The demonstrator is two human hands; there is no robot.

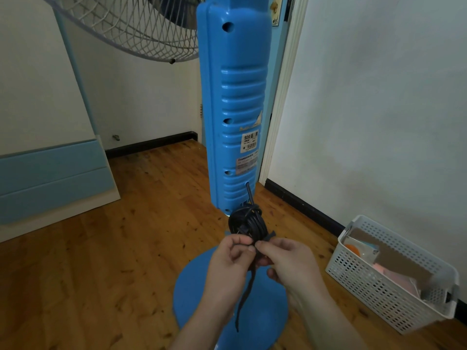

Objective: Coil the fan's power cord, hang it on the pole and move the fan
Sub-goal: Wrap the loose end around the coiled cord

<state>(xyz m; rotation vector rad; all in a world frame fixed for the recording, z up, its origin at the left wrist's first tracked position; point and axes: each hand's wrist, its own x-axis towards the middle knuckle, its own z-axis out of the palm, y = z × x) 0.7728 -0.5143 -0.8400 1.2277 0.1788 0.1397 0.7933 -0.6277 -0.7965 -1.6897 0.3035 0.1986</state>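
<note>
My left hand and right hand meet just below the coiled black power cord, which hangs against the fan's blue pole at its lower end. Fingers of both hands are pinched together on a dark strap at the bottom of the coil; its loose end dangles between my wrists. The round blue base stands on the wooden floor. A white perforated basket sits by the right wall.

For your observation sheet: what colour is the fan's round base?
Blue, the base matching the column; clearest in the head view.
</note>
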